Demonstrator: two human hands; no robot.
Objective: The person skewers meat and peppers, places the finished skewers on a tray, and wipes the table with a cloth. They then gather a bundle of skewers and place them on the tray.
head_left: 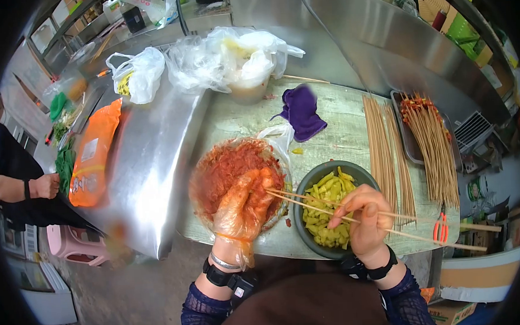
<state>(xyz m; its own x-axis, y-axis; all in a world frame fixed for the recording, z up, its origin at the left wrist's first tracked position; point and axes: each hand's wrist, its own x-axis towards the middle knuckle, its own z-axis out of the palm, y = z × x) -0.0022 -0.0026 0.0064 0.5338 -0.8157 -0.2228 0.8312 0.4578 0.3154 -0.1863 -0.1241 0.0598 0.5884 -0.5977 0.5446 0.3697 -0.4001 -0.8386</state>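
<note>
Wooden skewers (pixel 417 236), pinched in the right hand (pixel 367 218), cross above green pieces (pixel 325 224); their tips meet the gloved left hand (pixel 238 209), curled in red mixture (pixel 228 164), its grip unclear. Best angle points away from fingertips.

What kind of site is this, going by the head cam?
Probably a small commercial food-prep kitchen: stainless-steel counter, bowl of red minced filling or meat, and a tray stacked with many loaded skewers.
</note>
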